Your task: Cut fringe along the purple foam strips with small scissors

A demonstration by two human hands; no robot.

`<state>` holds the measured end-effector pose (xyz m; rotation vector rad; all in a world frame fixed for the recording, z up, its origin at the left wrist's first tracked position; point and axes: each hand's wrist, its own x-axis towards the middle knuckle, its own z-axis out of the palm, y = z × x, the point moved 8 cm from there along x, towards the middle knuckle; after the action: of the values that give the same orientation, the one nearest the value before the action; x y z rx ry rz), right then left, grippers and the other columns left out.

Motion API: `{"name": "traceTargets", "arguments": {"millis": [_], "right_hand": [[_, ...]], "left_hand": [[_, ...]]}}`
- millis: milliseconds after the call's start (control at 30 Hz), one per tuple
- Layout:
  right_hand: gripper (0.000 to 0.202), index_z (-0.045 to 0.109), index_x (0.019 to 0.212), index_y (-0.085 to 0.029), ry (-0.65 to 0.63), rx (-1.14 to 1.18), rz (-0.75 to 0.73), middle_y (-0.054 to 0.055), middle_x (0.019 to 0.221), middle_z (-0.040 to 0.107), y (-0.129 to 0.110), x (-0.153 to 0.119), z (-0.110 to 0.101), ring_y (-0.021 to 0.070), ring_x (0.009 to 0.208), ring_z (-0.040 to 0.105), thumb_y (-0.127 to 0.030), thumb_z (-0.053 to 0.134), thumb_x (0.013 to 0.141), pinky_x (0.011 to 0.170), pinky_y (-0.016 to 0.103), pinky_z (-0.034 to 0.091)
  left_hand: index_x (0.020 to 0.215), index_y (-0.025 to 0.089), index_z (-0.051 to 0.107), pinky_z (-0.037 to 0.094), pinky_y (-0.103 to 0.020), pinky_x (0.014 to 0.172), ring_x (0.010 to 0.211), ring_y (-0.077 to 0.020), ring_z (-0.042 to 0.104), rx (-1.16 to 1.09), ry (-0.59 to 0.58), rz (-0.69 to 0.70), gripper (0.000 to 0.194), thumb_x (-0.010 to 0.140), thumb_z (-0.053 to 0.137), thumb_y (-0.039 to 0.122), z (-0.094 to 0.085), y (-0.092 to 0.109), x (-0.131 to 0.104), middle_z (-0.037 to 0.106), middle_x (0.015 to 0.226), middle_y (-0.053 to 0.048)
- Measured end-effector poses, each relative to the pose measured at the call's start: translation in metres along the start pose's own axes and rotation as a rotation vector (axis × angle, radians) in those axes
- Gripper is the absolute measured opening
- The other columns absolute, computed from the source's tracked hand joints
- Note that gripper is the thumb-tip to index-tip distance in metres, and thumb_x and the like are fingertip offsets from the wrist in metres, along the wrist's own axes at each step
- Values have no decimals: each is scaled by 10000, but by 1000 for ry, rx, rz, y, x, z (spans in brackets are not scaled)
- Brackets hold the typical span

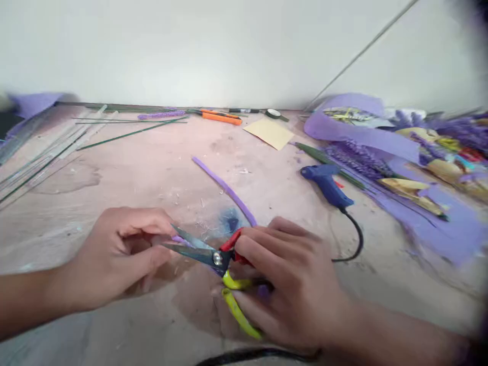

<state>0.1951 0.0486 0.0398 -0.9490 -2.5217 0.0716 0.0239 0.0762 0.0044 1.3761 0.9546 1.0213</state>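
My right hand [293, 277] is wrapped around a pair of scissors [217, 258] with red and yellow-green handles. Their blades are parted and point left, with the tips close to the fingers of my left hand [133, 249]. Between thumb and fingers, my left hand pinches a narrow purple strip, of which a short bit shows beside the upper blade. A longer purple strip [226, 188] lies across the table, its near end hidden behind my right hand. Whether the two purple parts join cannot be made out.
A blue glue gun [328, 183] with a black cord lies right of my hands. Farther back are a yellow paper square [269, 133], an orange cutter [221, 117] and a tape roll [273, 113]. Thin green stems [129, 133] spread at left; purple flowers [354, 157] and wrapping lie at right.
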Motion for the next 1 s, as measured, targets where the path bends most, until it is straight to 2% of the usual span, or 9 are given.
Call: {"name": "traceTargets", "arguments": {"millis": [167,367,533,700,867,1000], "right_hand": [[214,469,758,-215,-5,13,-27,-51,665,588,-4,-2,3,118,553,471,-299,630,872,620,298,322],[173,465,741,-211,-4,12,-46,-57,634,549,-7,-2,0,113,540,434,-193,521,904,611,293,310],[176,465,743,-210,-22,27,-51,-59,627,545,-8,-1,0,114,534,430,-207,545,899,605,299,308],[214,468,757,-213,-15,67,-41,-63,650,567,-7,-2,3,112,557,471,-261,636,878,614,305,312],[154,481,755,-216,-18,89,-70,-54,650,583,-8,-4,1,117,555,478,-192,558,885,610,308,305],[136,495,757,-218,-26,73,-69,-49,646,596,-8,-4,0,123,546,476,-157,524,875,614,310,308]], "left_hand": [[669,216,760,425,-104,292,285,-67,542,38,-23,11,188,759,715,58,-1,0,-5,643,507,70],[670,179,746,405,-95,289,287,-59,525,57,-37,45,143,782,745,91,0,7,0,636,485,61],[728,173,750,412,-99,316,304,-59,525,13,-98,-9,111,815,745,105,1,1,-1,626,486,64],[670,178,708,397,-98,342,360,-60,509,29,-151,-62,171,822,725,101,5,-4,-2,612,503,55],[718,176,716,389,-92,347,364,-56,499,26,-175,-83,135,850,743,168,5,-7,-4,597,501,57],[733,162,713,379,-108,341,368,-62,487,58,-206,-101,184,895,725,247,4,-9,-8,585,515,44]]}}
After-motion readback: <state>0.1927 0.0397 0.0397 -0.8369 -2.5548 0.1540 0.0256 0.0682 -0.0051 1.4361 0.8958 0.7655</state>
